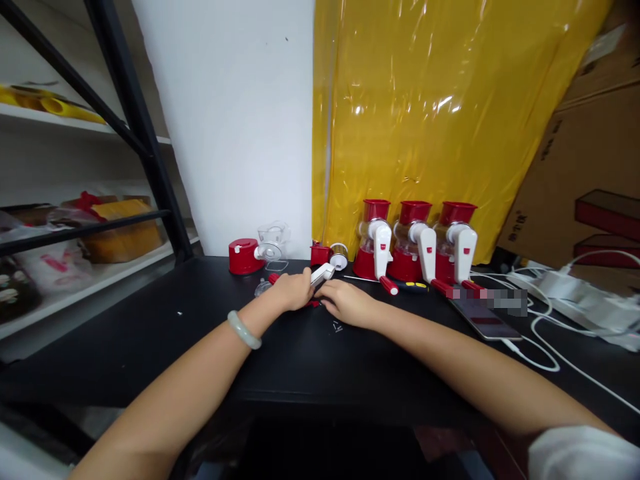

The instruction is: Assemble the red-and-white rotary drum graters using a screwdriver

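Observation:
Both my arms reach over a black table [300,360]. My left hand [293,290], with a pale green bangle on its wrist, is closed around a white crank handle [323,272] that has a red grip poking out on the left. My right hand [345,301] lies right beside it with fingers curled down over a small red piece on the tabletop; what it grips is hidden. Just behind the hands lie a red part [320,254] and a small round metal drum [339,256].
Three assembled red-and-white hand-crank grinders [415,240] stand in a row against yellow plastic sheeting. A red base [243,256] and a clear housing [273,241] sit at back left. A phone [484,319], white cables and a power strip [575,287] lie right. Shelving stands left.

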Demonstrator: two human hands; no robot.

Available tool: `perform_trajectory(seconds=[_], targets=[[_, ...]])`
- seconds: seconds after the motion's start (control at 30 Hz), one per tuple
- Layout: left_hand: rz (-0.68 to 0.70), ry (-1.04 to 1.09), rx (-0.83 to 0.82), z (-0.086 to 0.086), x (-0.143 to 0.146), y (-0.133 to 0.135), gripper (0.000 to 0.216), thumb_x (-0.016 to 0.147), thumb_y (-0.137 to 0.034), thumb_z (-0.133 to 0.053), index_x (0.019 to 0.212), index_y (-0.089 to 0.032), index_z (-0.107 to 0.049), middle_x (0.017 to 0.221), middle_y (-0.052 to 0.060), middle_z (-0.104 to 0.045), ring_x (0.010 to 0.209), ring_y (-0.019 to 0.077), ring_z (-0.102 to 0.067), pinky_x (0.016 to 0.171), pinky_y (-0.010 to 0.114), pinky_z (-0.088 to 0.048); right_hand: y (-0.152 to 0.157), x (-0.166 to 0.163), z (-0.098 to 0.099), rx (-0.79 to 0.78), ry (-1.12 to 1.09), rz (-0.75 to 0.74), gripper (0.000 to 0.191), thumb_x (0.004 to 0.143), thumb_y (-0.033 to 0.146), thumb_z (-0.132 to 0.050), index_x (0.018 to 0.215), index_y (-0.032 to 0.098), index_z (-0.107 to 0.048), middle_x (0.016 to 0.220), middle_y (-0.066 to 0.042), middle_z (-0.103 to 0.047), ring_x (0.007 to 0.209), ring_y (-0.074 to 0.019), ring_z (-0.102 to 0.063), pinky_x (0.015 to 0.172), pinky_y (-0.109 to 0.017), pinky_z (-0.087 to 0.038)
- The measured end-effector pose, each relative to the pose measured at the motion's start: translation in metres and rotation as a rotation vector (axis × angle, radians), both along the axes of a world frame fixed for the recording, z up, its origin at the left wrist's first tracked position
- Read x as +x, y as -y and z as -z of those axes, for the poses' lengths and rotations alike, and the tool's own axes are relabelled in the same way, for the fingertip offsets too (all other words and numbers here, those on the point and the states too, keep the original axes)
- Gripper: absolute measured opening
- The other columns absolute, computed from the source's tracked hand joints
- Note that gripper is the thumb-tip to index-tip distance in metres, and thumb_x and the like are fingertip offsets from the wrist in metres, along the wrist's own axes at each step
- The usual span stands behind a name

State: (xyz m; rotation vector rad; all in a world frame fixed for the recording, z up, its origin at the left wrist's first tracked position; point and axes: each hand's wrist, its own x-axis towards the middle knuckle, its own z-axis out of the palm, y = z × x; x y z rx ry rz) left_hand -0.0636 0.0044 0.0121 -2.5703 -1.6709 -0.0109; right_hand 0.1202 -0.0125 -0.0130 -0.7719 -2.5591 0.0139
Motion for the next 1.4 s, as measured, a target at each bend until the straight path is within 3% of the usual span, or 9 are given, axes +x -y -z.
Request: perform_trajectory(seconds=[0.37, 0.53, 0.67, 0.8, 0.97, 1.07, 1.2, 1.3, 1.4], targets=[[-0.063, 0.053, 0.114, -0.002, -0.01, 0.0, 0.054, 0.095, -0.058, -0.03, 0.111, -0.011, -0.048, 0.104, 0.024, -0.07, 0.1, 0.0383, -0.067, 0.087, 0.047, -0.044, -0.01, -0.018, 0.014, 0.034, 0.083, -0.045, 0.019, 0.087, 0.007, -0.053, 0.09, 0.015, -0.07, 0.097, -0.011, -0.067, 0.099, -0.0207, -0.063, 0.089, -0.036, -0.05], [-0.108, 0.106, 0.315, -0.011, -0.013, 0.003, 0.044, 0.089, -0.049, -0.052, 0.112, -0.012, -0.048, 0.096, 0.019, -0.071, 0.092, 0.0367, -0.068, 0.078, 0.041, -0.047, 0.002, -0.003, 0.003, -0.015, -0.188, -0.047, 0.025, 0.088, 0.007, -0.048, 0.1, 0.017, -0.067, 0.099, -0.009, -0.06, 0.091, -0.0169, -0.061, 0.085, -0.033, -0.052], [-0.13, 0.335, 0.435, -0.017, -0.011, 0.006, 0.036, 0.091, -0.035, -0.052, 0.12, -0.015, -0.045, 0.089, 0.013, -0.071, 0.08, 0.0314, -0.069, 0.067, 0.036, -0.046, 0.008, 0.014, 0.004, -0.041, -0.442, 0.013, 0.022, 0.09, 0.009, -0.046, 0.097, 0.018, -0.064, 0.093, -0.007, -0.055, 0.083, -0.0155, -0.06, 0.079, -0.034, -0.053], [0.014, 0.674, 0.548, -0.019, -0.008, 0.006, 0.028, 0.088, -0.03, -0.057, 0.112, -0.017, -0.053, 0.091, 0.008, -0.068, 0.082, 0.0248, -0.066, 0.07, 0.033, -0.048, 0.005, 0.021, 0.015, -0.214, -0.694, 0.072, 0.015, 0.092, 0.017, -0.047, 0.096, 0.019, -0.061, 0.093, -0.005, -0.053, 0.073, -0.013, -0.063, 0.068, -0.031, -0.055], [0.195, 0.889, 0.754, -0.019, -0.006, 0.006, 0.022, 0.086, -0.034, -0.061, 0.098, -0.016, -0.063, 0.092, 0.007, -0.057, 0.089, 0.0215, -0.06, 0.084, 0.037, -0.05, 0.001, 0.021, 0.021, -0.232, -0.82, 0.081, 0.011, 0.084, 0.023, -0.062, 0.094, 0.019, -0.061, 0.09, -0.004, -0.053, 0.078, -0.0147, -0.061, 0.071, -0.032, -0.056], [0.209, 1.114, 0.58, -0.017, -0.005, 0.002, 0.027, 0.089, -0.039, -0.058, 0.102, -0.016, -0.063, 0.086, 0.004, -0.054, 0.077, 0.0174, -0.06, 0.075, 0.035, -0.055, 0.006, 0.022, 0.017, -0.167, -0.825, 0.078, 0.01, 0.086, 0.022, -0.059, 0.096, 0.019, -0.062, 0.087, -0.004, -0.056, 0.076, -0.0148, -0.061, 0.071, -0.032, -0.055], [0.214, 1.518, 0.049, -0.013, -0.001, -0.003, 0.056, 0.086, -0.052, -0.06, 0.129, -0.019, -0.046, 0.072, -0.003, -0.055, 0.048, 0.0101, -0.054, 0.051, 0.028, -0.055, 0.015, 0.024, 0.009, -0.057, -0.842, 0.081, 0.014, 0.09, 0.022, -0.056, 0.102, 0.02, -0.064, 0.089, -0.006, -0.061, 0.079, -0.0163, -0.063, 0.072, -0.033, -0.054], [0.231, 1.557, -0.225, -0.007, 0.004, -0.001, 0.06, 0.082, -0.06, -0.061, 0.121, -0.016, -0.049, 0.065, -0.004, -0.058, 0.042, 0.0097, -0.053, 0.046, 0.026, -0.053, 0.018, 0.024, 0.007, -0.001, -0.862, 0.087, 0.014, 0.091, 0.022, -0.056, 0.102, 0.02, -0.064, 0.088, -0.006, -0.063, 0.078, -0.0167, -0.063, 0.071, -0.033, -0.054], [0.238, 1.496, -0.367, 0.0, 0.011, 0.003, 0.058, 0.078, -0.063, -0.062, 0.107, -0.014, -0.055, 0.063, -0.003, -0.06, 0.043, 0.0101, -0.055, 0.047, 0.025, -0.053, 0.017, 0.024, 0.007, 0.018, -0.876, 0.078, 0.014, 0.091, 0.023, -0.058, 0.102, 0.02, -0.065, 0.087, -0.006, -0.064, 0.077, -0.0165, -0.063, 0.07, -0.033, -0.054]])
